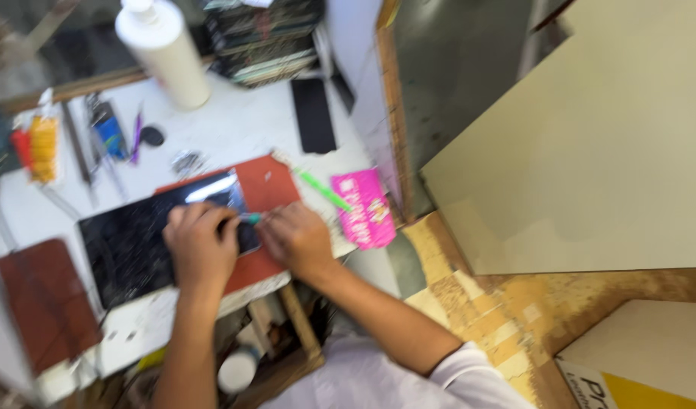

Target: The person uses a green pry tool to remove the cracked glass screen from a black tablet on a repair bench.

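Both hands on dark tablet, white bench, image blurred.
L hand (200, 246) curled, pressing tablet (147, 235) near its right end; R hand (295, 238) pinching small teal tool (251, 218) at tablet edge. Pink packet (363, 206) just right.

A dark tablet screen (147, 238) lies left of a pink packet (364, 208).

Both hands, left hand (202, 246) and right hand (295, 238), press on a dark tablet (136, 242).
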